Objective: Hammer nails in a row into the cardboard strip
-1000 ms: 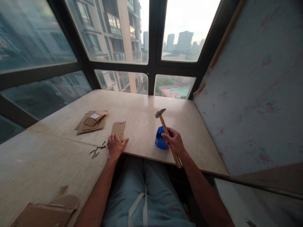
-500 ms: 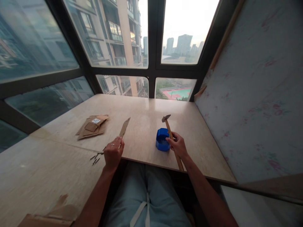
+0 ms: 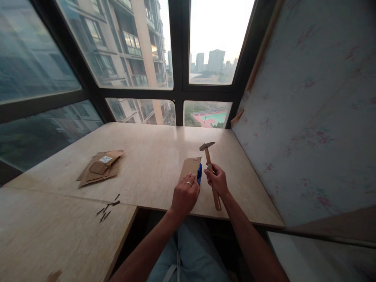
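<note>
A piece of brown cardboard [image 3: 190,166] is held by my left hand [image 3: 185,194], whose fingers are closed on its near edge. It stands in front of the blue container [image 3: 199,174] and hides most of it. My right hand [image 3: 217,180] grips a hammer [image 3: 208,156] by the wooden handle, partway along. The metal head points up and away from me, with the handle's end near the front edge of the counter. The right fingertips are close to the container's right side.
Several dark screws or nails [image 3: 107,207] lie loose on the left of the pale counter [image 3: 152,156]. Behind them rests a stack of flat cardboard pieces [image 3: 101,167], the top one with a white label. Windows rise at the back, and a flowered wall [image 3: 308,137] borders the right.
My left hand has moved right with the cardboard, from open counter to the blue container, and the cardboard's broad face now shows. The hammer stays in my right hand. The view has shifted right.
</note>
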The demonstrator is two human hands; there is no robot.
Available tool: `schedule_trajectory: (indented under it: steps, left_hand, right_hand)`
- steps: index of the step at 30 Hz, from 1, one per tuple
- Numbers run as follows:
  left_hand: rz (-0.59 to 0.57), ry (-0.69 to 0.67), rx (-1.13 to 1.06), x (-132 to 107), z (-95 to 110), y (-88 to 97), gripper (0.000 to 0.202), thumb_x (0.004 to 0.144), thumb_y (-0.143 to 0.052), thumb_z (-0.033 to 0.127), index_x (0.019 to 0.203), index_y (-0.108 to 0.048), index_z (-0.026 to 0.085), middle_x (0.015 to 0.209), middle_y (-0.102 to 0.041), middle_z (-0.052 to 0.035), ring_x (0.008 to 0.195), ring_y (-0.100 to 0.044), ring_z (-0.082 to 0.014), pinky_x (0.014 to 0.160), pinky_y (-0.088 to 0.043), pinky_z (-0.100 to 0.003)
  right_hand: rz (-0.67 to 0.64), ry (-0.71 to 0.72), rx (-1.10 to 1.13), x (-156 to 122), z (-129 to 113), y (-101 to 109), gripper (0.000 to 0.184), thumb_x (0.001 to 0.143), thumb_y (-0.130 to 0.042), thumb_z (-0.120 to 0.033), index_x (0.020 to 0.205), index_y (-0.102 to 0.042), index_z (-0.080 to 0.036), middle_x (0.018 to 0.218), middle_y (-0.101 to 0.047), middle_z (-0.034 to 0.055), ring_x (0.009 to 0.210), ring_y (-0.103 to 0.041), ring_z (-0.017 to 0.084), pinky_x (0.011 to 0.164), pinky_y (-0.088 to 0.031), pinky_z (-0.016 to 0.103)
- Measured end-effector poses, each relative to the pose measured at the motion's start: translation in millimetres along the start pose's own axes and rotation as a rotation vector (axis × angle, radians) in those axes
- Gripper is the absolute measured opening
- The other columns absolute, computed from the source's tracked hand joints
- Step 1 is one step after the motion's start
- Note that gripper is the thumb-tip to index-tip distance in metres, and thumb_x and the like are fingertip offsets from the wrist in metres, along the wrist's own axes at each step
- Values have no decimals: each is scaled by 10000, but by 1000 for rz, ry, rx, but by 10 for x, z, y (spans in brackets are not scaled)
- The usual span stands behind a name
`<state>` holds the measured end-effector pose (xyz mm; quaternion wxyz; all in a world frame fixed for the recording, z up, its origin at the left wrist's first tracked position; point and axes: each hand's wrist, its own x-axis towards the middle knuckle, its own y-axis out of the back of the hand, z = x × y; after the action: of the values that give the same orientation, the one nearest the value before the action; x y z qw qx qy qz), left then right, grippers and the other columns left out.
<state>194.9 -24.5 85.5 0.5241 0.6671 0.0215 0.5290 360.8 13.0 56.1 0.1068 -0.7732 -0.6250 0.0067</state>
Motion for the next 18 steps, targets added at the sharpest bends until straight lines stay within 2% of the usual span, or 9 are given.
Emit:
schedule_trajectory:
  steps: [4,7,9,14,18]
  left_hand:
    - [-89,75,-14,0,138,-206,190,859,-502,111,863,-692,114,1160,-674,-186,1115,-629,-314,961,-519,-492]
    - [-139,118,-22,-22,235,-275,139,855,-537,157,856,-674,133,1163,-670,-180,1130,-615,-330,940,-516,-509]
    - [-168,133,-31,-30,285,-270,135,855,-574,235,900,-665,146,1163,-668,-179,1137,-604,-343,925,-510,-522]
    - [-171,170,-80,-16,293,-167,409,859,-559,494,1075,-630,153,1202,-641,-202,1194,-551,-375,982,-399,-608]
    - [-180,134,-91,13,156,-144,487,894,-497,505,1220,-568,150,1319,-564,-217,1309,-445,-361,1071,-268,-631]
  right_hand:
    - [21,-29,1,-21,78,131,463,715,-726,-399,1069,-577,-141,533,-473,-97,374,-363,52,318,-304,171]
    - [30,-55,10,-22,160,163,466,716,-725,-404,1065,-577,-134,504,-465,-101,368,-349,55,322,-306,175]
    - [30,-70,18,-18,209,170,473,719,-722,-414,1069,-576,-131,487,-458,-102,368,-352,60,326,-306,176]
    - [16,-95,38,-3,276,187,503,713,-723,-442,1082,-581,-130,474,-454,-102,373,-352,63,330,-303,176]
    - [22,-92,49,-6,260,183,501,705,-728,-444,1080,-589,-141,504,-463,-98,383,-369,66,329,-305,178]
